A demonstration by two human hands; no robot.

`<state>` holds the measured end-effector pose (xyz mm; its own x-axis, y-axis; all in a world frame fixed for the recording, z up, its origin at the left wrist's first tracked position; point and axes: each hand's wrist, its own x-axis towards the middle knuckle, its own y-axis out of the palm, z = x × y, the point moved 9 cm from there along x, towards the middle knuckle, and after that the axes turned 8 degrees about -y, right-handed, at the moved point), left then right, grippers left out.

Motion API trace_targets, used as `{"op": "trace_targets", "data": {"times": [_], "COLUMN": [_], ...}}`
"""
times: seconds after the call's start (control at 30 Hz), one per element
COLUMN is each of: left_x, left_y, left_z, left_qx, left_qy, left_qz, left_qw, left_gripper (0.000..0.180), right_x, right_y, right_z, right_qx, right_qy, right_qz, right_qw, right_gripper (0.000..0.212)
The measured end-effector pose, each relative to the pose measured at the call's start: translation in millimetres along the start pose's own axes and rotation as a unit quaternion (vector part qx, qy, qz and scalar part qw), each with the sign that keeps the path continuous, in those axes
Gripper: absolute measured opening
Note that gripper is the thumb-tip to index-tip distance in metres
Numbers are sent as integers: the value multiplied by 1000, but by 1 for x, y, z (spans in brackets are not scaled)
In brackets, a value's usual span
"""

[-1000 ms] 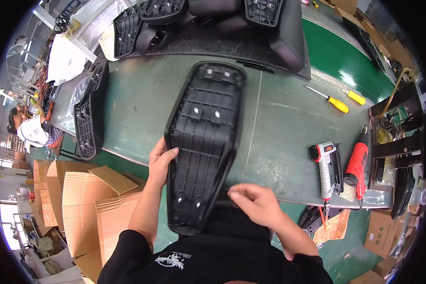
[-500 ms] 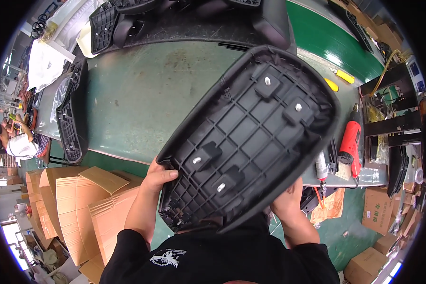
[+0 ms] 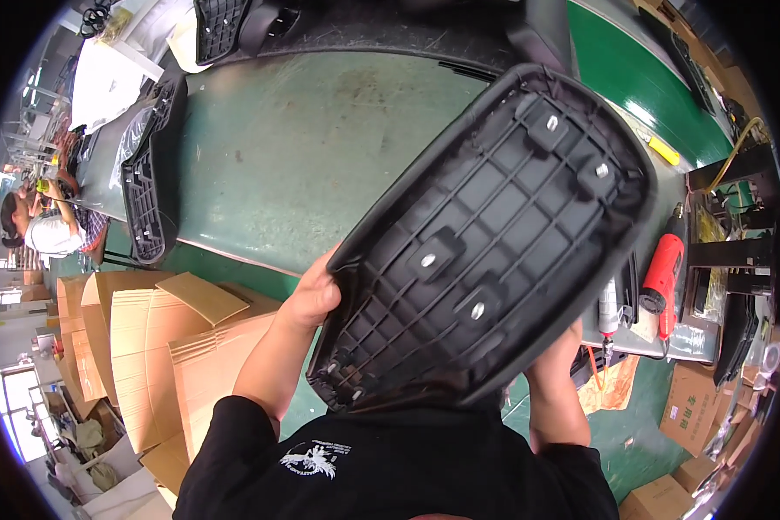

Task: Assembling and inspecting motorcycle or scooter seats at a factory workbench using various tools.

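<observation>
The green-topped table (image 3: 277, 156) is the largest thing here, with folded cardboard (image 3: 147, 364) standing just outside its near edge, toward the left. A black motorcycle-style seat (image 3: 511, 208) is held in the air, tilted, its ribbed plastic underside facing up; its wide end hangs over the table's right part, and its narrow end comes back past the near edge to the person's torso. As far as can be judged, the cover is already folded over the rim at the wide end; whether it is fastened all round cannot be told, and the seat is not set down. A second seat (image 3: 152, 186) lies along the table's left edge. By the near right corner are a red heat gun (image 3: 665, 273) and, partly hidden, a silver air tool (image 3: 608, 314), neither in use. The left hand (image 3: 315, 299) grips the seat's left rim near the narrow end; the right hand (image 3: 558, 348) is under the opposite side, its fingers hidden, so its grip cannot be told. A yellow-handled knife (image 3: 665, 151) lies toward the far right corner. Smallest, metal studs (image 3: 477, 310) are already in the base.
</observation>
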<state>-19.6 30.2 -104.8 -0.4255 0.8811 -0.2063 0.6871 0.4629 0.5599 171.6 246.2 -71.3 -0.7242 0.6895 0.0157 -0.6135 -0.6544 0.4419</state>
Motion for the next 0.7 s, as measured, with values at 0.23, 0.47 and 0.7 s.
{"op": "trace_targets", "data": {"times": [0.23,0.47,0.7], "left_x": [24,30,41], "left_y": [30,58,54], "left_z": [-23,-40,-37], "left_qx": [-63,27,-49], "left_qy": [35,88,194], "left_qz": [17,-35,41], "left_qw": [997,995,979], "left_gripper": [79,73,62], "right_x": [12,18,74], "right_y": [-7,-15,52], "right_z": [-33,-23,82], "right_qx": [44,138,71], "right_qy": [101,16,-81], "right_qz": [-127,-87,118], "right_qw": [986,986,987], "right_gripper": [33,35,57]}}
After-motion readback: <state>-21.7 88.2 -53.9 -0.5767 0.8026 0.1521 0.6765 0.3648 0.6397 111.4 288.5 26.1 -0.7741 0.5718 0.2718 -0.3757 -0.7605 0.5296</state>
